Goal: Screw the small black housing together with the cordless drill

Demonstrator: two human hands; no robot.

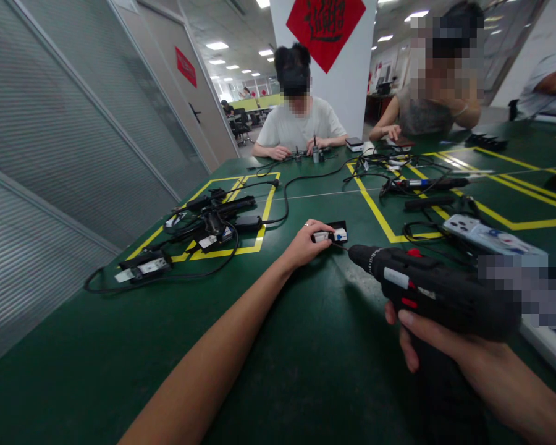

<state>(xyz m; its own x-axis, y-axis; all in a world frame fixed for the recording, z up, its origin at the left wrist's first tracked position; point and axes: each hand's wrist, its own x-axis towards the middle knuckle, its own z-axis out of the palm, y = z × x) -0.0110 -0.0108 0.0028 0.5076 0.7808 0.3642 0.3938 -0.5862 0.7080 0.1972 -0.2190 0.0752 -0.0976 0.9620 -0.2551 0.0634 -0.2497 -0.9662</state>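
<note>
A black cordless drill (426, 281) with red buttons is held by its handle in my right hand (463, 352), its chuck aimed left and away from me. From the chuck a thin bit reaches to a small white-and-black part (341, 235) with a blue spot, lying on the green table. My left hand (308, 243) has its fingers closed on that part's left side, hiding some of it. Whether the bit's tip touches the part or sits just short of it, I cannot tell.
Black devices and cables (217, 219) lie inside yellow tape on the left, near a power strip (146, 267). More cables, a soldering-iron-like tool (426, 183) and a pale blue strip-shaped case (493, 238) lie on the right. Two people (301, 127) sit across the table.
</note>
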